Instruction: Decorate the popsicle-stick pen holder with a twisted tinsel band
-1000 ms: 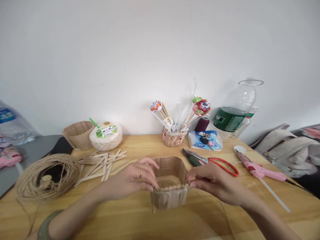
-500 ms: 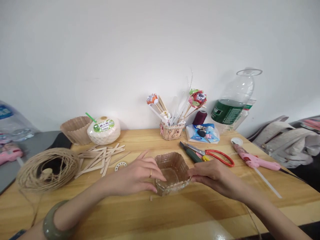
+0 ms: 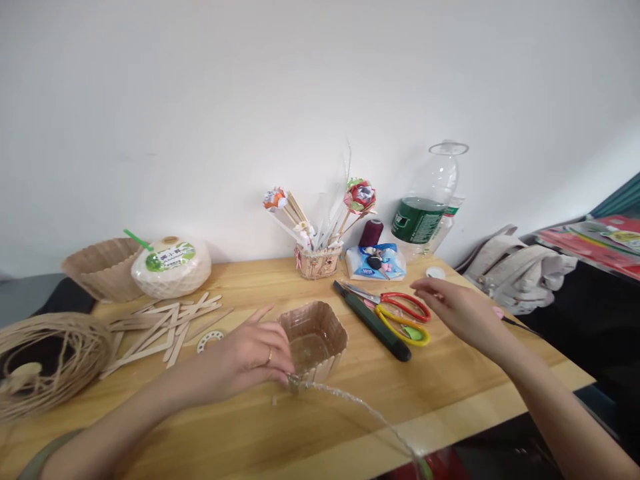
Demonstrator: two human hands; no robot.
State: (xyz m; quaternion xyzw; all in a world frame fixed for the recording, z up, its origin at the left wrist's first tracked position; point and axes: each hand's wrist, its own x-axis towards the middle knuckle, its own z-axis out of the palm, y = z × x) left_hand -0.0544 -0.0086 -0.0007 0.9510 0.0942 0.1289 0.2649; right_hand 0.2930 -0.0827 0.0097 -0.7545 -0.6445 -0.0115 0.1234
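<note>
Red-handled scissors beside a tan stick basket.

No text can be read — the green label on the bottle, the green sticker on the white ball far left and the blue print on the packet are all blurred.
</note>
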